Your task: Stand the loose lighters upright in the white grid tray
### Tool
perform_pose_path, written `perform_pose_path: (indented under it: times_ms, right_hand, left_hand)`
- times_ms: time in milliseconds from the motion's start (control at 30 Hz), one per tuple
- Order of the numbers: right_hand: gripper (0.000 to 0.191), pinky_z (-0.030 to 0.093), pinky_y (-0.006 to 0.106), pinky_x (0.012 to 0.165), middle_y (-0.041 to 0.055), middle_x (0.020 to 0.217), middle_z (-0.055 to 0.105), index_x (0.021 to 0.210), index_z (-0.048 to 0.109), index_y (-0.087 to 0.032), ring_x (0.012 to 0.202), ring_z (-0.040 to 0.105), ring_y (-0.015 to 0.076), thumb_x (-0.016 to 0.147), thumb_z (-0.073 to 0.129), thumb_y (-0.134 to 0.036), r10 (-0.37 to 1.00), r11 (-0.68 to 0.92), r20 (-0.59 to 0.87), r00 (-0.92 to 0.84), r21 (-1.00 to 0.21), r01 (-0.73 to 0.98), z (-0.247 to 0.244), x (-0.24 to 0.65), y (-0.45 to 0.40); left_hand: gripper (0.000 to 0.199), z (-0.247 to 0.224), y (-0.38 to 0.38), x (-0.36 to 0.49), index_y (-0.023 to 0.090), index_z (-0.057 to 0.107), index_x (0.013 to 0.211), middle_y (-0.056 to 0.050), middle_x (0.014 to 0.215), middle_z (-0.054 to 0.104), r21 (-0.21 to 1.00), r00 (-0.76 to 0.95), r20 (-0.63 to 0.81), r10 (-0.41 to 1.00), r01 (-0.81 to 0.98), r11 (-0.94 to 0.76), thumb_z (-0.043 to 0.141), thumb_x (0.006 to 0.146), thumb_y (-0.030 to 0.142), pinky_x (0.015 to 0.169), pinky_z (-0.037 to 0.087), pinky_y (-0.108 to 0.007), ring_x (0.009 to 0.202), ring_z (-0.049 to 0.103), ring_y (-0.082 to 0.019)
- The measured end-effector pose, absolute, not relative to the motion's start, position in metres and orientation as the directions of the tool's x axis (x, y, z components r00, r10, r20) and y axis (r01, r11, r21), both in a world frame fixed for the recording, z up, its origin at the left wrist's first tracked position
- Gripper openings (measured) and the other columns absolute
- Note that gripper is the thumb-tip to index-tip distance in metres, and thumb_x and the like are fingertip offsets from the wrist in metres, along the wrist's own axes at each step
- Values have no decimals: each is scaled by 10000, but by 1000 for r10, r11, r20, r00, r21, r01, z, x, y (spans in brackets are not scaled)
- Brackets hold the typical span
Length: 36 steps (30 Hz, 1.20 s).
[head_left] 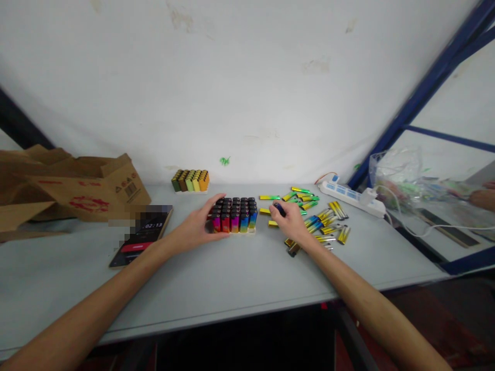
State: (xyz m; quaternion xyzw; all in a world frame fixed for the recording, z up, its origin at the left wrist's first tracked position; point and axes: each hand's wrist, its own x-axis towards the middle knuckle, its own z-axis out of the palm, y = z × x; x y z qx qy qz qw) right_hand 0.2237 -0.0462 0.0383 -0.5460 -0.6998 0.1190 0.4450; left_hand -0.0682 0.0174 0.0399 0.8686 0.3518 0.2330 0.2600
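Note:
A white tray [251,232] holds rows of upright lighters [234,216] with black tops and shiny pink, orange and blue bodies. My left hand [199,225] grips its left side, thumb along the front and fingers at the back. To the right, my right hand [289,221] is closed on a lighter [279,208]; only its dark end shows past the fingers. Around and beneath that hand lie loose lighters [328,219], mostly gold, with some green and blue ones.
Against the wall stands a second block of lighters [190,180] in green, brown and yellow. A phone [141,234] and an opened cardboard box [88,188] are at left. A white power strip [351,197] lies at right, near a plastic bag [398,167] and another person's hand [483,198].

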Motion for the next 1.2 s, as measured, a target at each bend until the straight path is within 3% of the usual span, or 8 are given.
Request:
perform_pose_path:
  times_ms: [200, 300, 367, 433, 600, 900, 1067, 1200]
  right_hand:
    - [388, 285, 277, 573, -43, 586, 387, 668, 418, -224, 561, 376, 124, 946, 506, -479, 868, 380, 495, -24, -633, 674, 38, 222, -46]
    - [310, 353, 270, 598, -42, 667, 485, 922, 549, -214, 603, 460, 137, 977, 540, -519, 878, 384, 477, -20, -681, 624, 36, 224, -46]
    - [322, 414, 271, 617, -36, 729, 524, 1104, 538, -219, 628, 507, 143, 1007, 511, -525, 892, 391, 452, -31, -733, 556, 35, 226, -46]
    - [337, 485, 284, 653, -14, 810, 557, 1161, 527, -227, 673, 563, 147, 1030, 469, -532, 898, 409, 435, -56, -784, 466, 35, 228, -45]
    - [327, 564, 323, 812, 71, 1049, 623, 1047, 651, -219, 989, 626, 203, 959, 619, -532, 873, 476, 481, -83, -800, 366, 42, 232, -45]
    - [365, 559, 314, 671, 17, 868, 694, 978, 586, -241, 723, 676, 168, 808, 819, -466, 915, 394, 373, -154, -908, 142, 44, 225, -52]
    - [360, 574, 321, 658, -1, 751, 695, 985, 591, -237, 680, 710, 187, 837, 781, -505, 904, 425, 376, -203, -840, 336, 42, 222, -52]
    - [356, 579, 312, 647, 0, 741, 700, 967, 600, -229, 672, 719, 189, 848, 771, -518, 897, 438, 376, -231, -821, 366, 45, 223, -53]
  left_hand:
    - [1008, 39, 19, -69, 225, 256, 1597, -142, 1554, 504, 605, 644, 236, 727, 489, -629, 760, 789, 557, 1154, 457, -452, 1345, 582, -333]
    - [1010, 40, 18, -68, 215, 251, 1594, -147, 1550, 505, 617, 655, 228, 720, 475, -628, 761, 791, 554, 1145, 469, -437, 1328, 596, -323]
    - [1008, 41, 18, -68, 220, 247, 1597, -145, 1546, 510, 622, 656, 227, 720, 472, -625, 761, 794, 549, 1131, 482, -436, 1311, 609, -321]
    - [1006, 41, 17, -68, 231, 244, 1601, -140, 1529, 528, 623, 651, 222, 726, 479, -619, 758, 796, 547, 1119, 492, -441, 1288, 624, -321]
    - [995, 40, 17, -68, 220, 256, 1598, -143, 1538, 515, 618, 651, 244, 718, 467, -633, 756, 796, 532, 1155, 453, -440, 1322, 593, -322]
    - [1023, 40, 17, -68, 223, 233, 1606, -134, 1500, 554, 609, 651, 228, 724, 485, -628, 763, 791, 544, 1155, 445, -427, 1320, 600, -311]
    - [1015, 39, 17, -69, 233, 232, 1606, -132, 1495, 562, 607, 649, 236, 723, 482, -631, 761, 798, 543, 1138, 462, -412, 1312, 607, -301]
    - [1008, 40, 17, -68, 232, 243, 1600, -140, 1493, 563, 613, 647, 232, 726, 482, -626, 767, 794, 534, 1134, 464, -422, 1306, 611, -306]
